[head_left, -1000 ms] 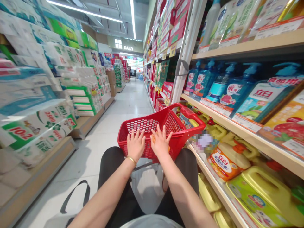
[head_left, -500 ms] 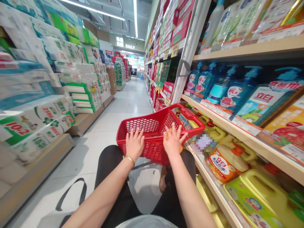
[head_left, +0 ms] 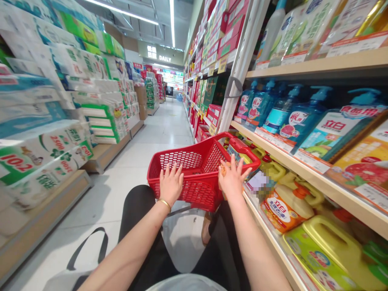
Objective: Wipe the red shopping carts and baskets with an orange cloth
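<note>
A red plastic shopping basket [head_left: 194, 189] stands in front of my knees, its handle side toward the shelf on the right. My left hand [head_left: 171, 184] is at the basket's near side, fingers spread upward and nothing in it. My right hand [head_left: 233, 178] is by the basket's right end near the handle [head_left: 242, 151], its fingers also spread. Something small and orange shows beside the right hand's fingers; what it is cannot be made out. Bottles of yellow detergent [head_left: 281, 206] lie on the low shelf just right of that hand.
Blue pump bottles [head_left: 300, 121] line the middle shelf on the right, above a wooden shelf edge [head_left: 303, 159]. Stacked tissue packs [head_left: 45, 155] are on the left. A grey bag [head_left: 68, 279] is at the lower left. The aisle floor [head_left: 163, 125] runs ahead.
My right hand has moved to the right, closer to the basket's handle end and the low shelf. My left hand has hardly moved.
</note>
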Demonstrator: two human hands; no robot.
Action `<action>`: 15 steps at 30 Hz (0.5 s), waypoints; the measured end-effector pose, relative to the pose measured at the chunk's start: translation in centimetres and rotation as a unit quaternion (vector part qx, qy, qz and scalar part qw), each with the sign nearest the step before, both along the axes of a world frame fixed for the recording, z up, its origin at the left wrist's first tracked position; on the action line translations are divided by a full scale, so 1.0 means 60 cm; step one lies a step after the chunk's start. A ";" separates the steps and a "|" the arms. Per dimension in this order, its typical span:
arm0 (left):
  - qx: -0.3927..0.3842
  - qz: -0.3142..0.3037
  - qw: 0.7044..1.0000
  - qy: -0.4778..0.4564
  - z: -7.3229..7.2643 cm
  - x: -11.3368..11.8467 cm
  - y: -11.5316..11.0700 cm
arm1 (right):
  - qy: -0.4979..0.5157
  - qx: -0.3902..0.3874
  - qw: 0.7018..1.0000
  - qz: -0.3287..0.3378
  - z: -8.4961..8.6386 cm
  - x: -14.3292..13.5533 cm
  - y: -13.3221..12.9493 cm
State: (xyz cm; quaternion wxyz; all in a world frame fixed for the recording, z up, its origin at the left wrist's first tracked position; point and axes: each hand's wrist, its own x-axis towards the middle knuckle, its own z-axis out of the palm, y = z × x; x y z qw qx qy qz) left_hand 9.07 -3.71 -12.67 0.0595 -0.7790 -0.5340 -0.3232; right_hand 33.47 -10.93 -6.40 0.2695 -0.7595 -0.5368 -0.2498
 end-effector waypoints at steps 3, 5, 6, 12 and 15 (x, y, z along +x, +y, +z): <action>0.002 0.007 1.000 -0.003 0.000 0.002 -0.001 | 0.001 -0.003 1.000 -0.010 0.002 -0.009 0.006; 0.007 0.009 1.000 0.003 -0.001 0.001 -0.001 | 0.002 -0.021 0.999 0.032 -0.015 -0.054 0.019; 0.009 0.009 1.000 0.007 -0.001 0.000 -0.001 | 0.005 -0.030 0.998 0.063 -0.026 -0.082 0.026; 0.014 0.006 1.000 0.023 -0.001 -0.005 0.001 | 0.020 -0.050 0.983 0.173 -0.059 -0.152 0.041; 0.010 0.007 1.000 0.019 0.000 -0.003 0.000 | 0.007 -0.028 0.992 0.123 -0.040 -0.081 0.017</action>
